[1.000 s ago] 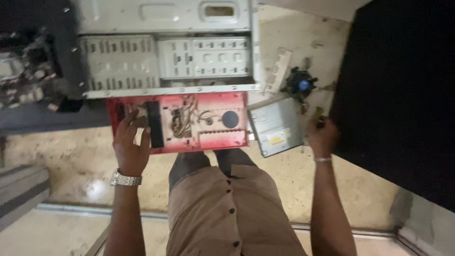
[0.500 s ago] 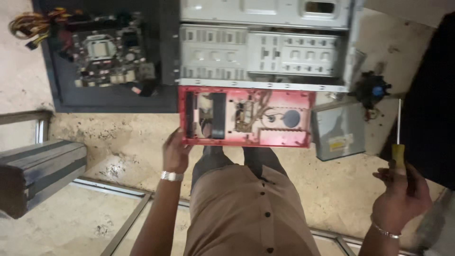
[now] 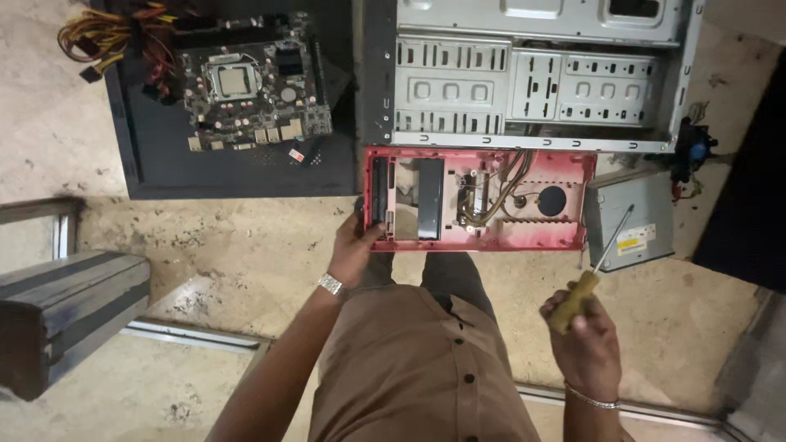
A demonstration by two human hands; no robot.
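Left hand [image 3: 354, 250] clamped on the near-left corner of the red front panel [image 3: 479, 199], thumb hooked over its edge. Right hand [image 3: 585, 342] fisted around a yellow-handled screwdriver [image 3: 596, 272], thin metal shaft angled up and away, tip hanging over the grey drive box [image 3: 630, 217] just right of the panel. Panel itself: flat red rectangular frame, black slots on the left, loose wires and a round dark hole inside, lying on the speckled stone floor [image 3: 246, 245] against the bare grey perforated metal case [image 3: 532, 74]. Far left, a green-brown motherboard [image 3: 254, 86] on a black sheet.
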